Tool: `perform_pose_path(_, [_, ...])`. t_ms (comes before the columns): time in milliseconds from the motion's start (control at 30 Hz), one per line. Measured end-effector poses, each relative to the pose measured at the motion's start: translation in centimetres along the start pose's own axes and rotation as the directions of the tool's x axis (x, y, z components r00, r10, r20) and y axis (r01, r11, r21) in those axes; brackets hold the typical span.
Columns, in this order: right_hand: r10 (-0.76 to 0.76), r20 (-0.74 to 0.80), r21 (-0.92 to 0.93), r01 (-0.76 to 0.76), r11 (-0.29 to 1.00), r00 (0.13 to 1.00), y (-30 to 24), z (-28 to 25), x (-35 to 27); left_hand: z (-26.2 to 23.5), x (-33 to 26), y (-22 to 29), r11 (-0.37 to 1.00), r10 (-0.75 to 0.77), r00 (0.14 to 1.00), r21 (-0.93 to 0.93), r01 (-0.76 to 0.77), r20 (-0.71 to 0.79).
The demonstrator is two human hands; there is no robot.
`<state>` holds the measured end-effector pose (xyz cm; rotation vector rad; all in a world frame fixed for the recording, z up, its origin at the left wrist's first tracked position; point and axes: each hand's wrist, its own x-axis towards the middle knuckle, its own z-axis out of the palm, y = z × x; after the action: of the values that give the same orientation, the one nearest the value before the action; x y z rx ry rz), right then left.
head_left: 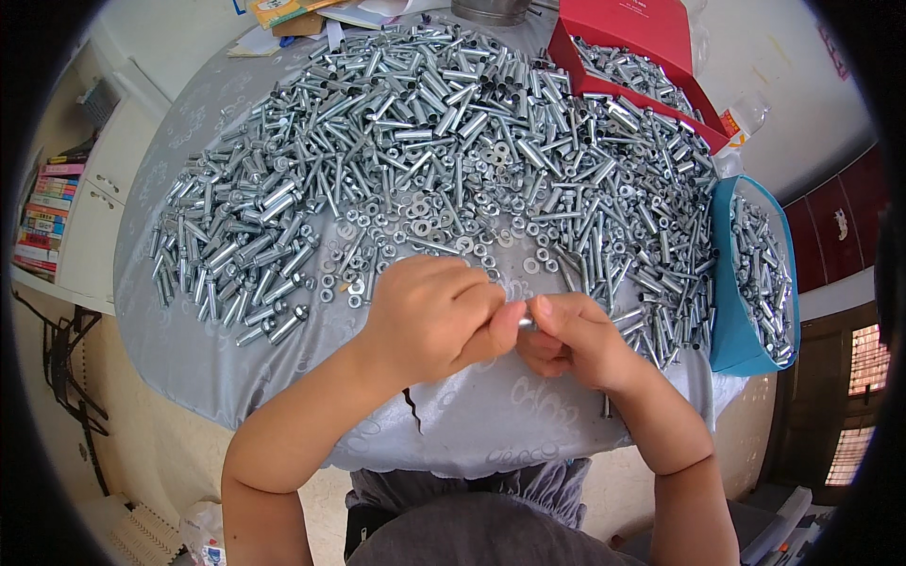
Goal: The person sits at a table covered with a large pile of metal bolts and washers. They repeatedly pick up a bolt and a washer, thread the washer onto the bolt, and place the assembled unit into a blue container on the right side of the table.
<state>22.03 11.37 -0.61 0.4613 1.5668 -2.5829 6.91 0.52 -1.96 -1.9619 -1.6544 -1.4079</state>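
Both hands meet just above the near edge of the surface (pixel 283 377), which is draped in a grey patterned cloth. The left hand (pixel 429 316) is curled, its thumb and forefinger pressed onto a small metal piece (pixel 526 324) that the right hand (pixel 576 341) pinches from the other side — only a glint of it shows between the fingertips, so its exact kind cannot be told. Held this close to the body, the piece sits where both hands can work it at once.

Just beyond the fingers lies a loose scatter of washers and nuts (pixel 444 226), apparently kept nearest because they are small and picked one at a time. Farther out, the great heap of zinc-coloured sleeves and bolts (pixel 425 113) spreads left and right across most of the cloth.

To the right of the right hand, a blue tray (pixel 727 321) holds more metal pieces, within easy reach. Beyond it, at the far right, an open red box (pixel 651 28) holds others — set back, well apart from the hands.
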Motion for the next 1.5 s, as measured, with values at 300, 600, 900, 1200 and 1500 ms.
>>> perform_pose_path(300, [-0.231,-0.176,0.014,0.237,0.971,0.957,0.1,-0.6,0.3,-0.9,1.1,0.2,0.167,-0.827,0.452,-0.621,0.765,0.334])
perform_pose_path(600, [-0.274,-0.235,-0.015,0.278,0.960,0.933,-0.4,-0.8,0.2,-7.8,1.7,-5.8,0.130,-0.891,0.450,-0.983,0.127,-0.060])
perform_pose_path(900, [-0.260,-0.361,0.043,0.295,0.955,0.895,-0.4,-0.9,0.5,-9.4,1.7,-8.4,0.400,-0.901,0.310,-0.860,0.317,-0.304])
perform_pose_path(1200, [-0.213,-0.433,-0.001,0.236,0.972,0.876,-0.4,-1.0,0.7,-3.7,1.0,-6.0,0.833,-0.552,0.833,0.052,0.550,0.023])
perform_pose_path(1500, [-0.245,-0.467,-0.062,0.245,0.967,0.850,-0.4,-1.0,0.7,-3.2,0.7,-4.8,0.974,-0.199,0.908,0.180,0.140,0.369])
